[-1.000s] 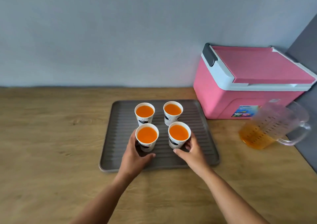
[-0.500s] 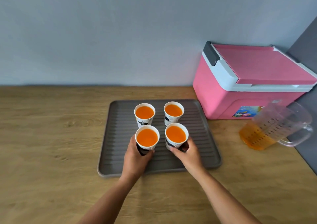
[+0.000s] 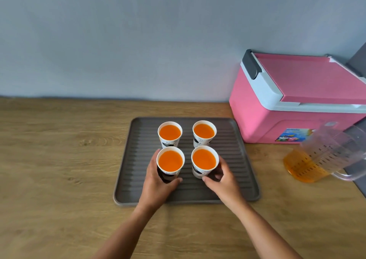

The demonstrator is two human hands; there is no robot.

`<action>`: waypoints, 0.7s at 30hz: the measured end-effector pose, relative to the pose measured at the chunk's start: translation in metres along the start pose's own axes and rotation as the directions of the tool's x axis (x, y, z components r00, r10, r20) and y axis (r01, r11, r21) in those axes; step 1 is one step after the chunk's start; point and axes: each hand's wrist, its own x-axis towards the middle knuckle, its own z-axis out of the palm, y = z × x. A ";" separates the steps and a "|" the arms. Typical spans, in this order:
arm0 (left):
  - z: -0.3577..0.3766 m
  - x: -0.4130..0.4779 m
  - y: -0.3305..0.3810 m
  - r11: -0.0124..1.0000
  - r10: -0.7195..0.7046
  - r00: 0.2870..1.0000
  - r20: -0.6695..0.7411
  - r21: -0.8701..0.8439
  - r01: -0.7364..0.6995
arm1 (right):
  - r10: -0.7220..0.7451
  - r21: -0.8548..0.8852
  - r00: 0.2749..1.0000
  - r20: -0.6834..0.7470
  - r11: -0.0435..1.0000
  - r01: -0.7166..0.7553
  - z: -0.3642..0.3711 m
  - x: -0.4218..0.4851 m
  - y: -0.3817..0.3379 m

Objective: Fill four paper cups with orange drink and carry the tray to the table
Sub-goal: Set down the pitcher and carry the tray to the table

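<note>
Several white paper cups full of orange drink stand in a square on a ribbed grey tray (image 3: 245, 171). My left hand (image 3: 156, 181) is wrapped around the near left cup (image 3: 170, 162). Around the near right cup (image 3: 204, 160) curl the fingers of my right hand (image 3: 223, 181). The far left cup (image 3: 170, 134) and the far right cup (image 3: 204, 133) stand free behind them. A clear plastic jug (image 3: 324, 155) with some orange drink left in it sits to the right of the tray.
The tray lies on a wooden counter (image 3: 59, 159) against a pale grey wall. A pink cooler box (image 3: 297, 98) with a white rim stands at the back right, close to the tray's far right corner. A dark panel borders the counter's right edge.
Both hands have slid the two near cups slightly closer together and toward the far pair. The view has shifted a little.
</note>
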 end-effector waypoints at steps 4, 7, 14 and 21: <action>-0.028 0.001 0.017 0.990 -0.007 0.999 -0.036 -0.138 0.002 | -0.059 -0.011 0.997 0.041 0.998 0.059 -0.039 0.001 -0.021; -0.049 0.025 0.038 0.980 -0.006 0.995 -0.098 -0.200 -0.013 | -0.116 0.047 0.993 0.011 0.992 0.116 -0.058 0.020 -0.044; -0.055 0.095 0.054 0.998 -0.052 0.984 0.172 0.055 0.043 | -0.097 -0.050 0.984 0.151 0.993 0.106 -0.045 0.091 -0.070; -0.046 0.108 0.054 0.995 -0.068 0.960 0.273 0.088 0.045 | -0.055 -0.113 0.975 0.214 0.990 0.081 -0.035 0.104 -0.069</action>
